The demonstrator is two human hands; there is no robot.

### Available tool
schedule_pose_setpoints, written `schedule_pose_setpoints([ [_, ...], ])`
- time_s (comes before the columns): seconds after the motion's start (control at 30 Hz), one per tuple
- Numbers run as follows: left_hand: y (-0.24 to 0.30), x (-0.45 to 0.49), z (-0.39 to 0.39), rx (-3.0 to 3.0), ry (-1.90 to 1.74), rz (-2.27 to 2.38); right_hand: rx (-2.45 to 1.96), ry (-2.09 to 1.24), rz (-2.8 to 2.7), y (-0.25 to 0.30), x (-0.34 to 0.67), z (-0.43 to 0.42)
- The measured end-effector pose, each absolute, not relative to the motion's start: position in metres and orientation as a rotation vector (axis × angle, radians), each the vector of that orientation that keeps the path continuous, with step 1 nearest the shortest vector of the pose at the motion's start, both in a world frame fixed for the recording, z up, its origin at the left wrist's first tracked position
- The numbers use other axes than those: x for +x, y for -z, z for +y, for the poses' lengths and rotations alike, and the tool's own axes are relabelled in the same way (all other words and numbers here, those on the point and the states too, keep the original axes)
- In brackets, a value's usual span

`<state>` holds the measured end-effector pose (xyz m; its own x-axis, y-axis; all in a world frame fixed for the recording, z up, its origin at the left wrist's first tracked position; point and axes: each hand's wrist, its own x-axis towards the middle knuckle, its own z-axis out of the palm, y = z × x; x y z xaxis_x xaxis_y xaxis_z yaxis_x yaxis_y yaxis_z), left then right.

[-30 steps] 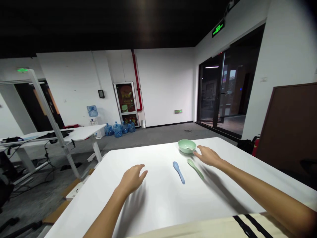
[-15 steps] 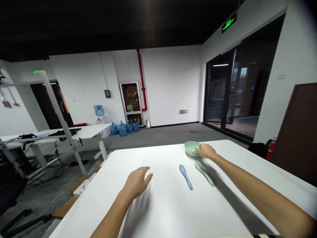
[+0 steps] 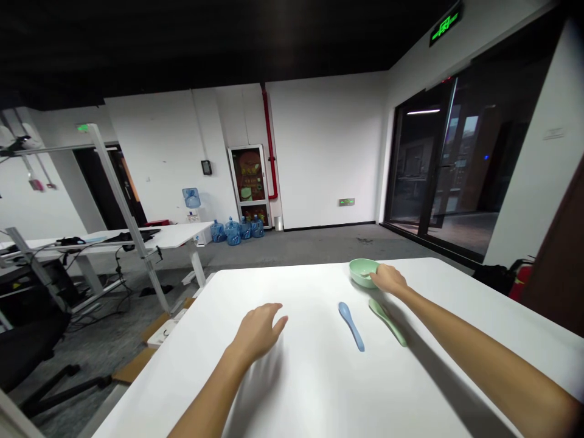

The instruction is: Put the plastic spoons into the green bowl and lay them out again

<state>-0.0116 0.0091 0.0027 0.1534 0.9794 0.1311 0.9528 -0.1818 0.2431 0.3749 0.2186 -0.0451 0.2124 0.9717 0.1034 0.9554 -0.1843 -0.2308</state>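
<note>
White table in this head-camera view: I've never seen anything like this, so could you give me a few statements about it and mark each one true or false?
1. The right hand touches the rim of the round pale green bowl. True.
2. The left hand grips a spoon. False: it holds nothing and is open over the white table.
3. The slim light blue spoon lies left of the slim pale green spoon. True.
4. The green spoon lies inside the bowl. False: it lies on the table, nearer the person than the bowl.

Two spoons [image 3: 351, 326] lie side by side on the table [image 3: 191, 359], just before a bowl [image 3: 364, 273].
</note>
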Motion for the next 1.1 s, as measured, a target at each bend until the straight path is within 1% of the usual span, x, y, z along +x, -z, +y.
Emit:
schedule_pose_setpoints([
  [0.27, 0.001, -0.013, 0.008, 2.331, -0.403, 1.915, -2.135, -0.020, -1.929, 0.011, 0.373, 0.172],
  [0.43, 0.001, -0.012, 0.004, 2.338, -0.371, 1.910, -2.083, -0.108, -2.060, 0.002, 0.361, 0.133],
  [0.63, -0.001, -0.012, -0.003, 2.346, -0.374, 1.893, -2.013, -0.505, -2.169, 0.022, 0.338, 0.102],
  [0.7, -0.002, -0.012, -0.005, 2.346, -0.376, 1.889, -2.016, -0.585, -2.172, 0.031, 0.332, 0.098],
  [0.87, -0.005, -0.012, -0.007, 2.340, -0.374, 1.893, -2.036, -0.550, -2.177, 0.048, 0.328, 0.095],
  [1.1, -0.007, -0.009, -0.005, 2.341, -0.369, 1.900, -2.042, -0.578, -2.234, 0.053, 0.326, 0.090],
])
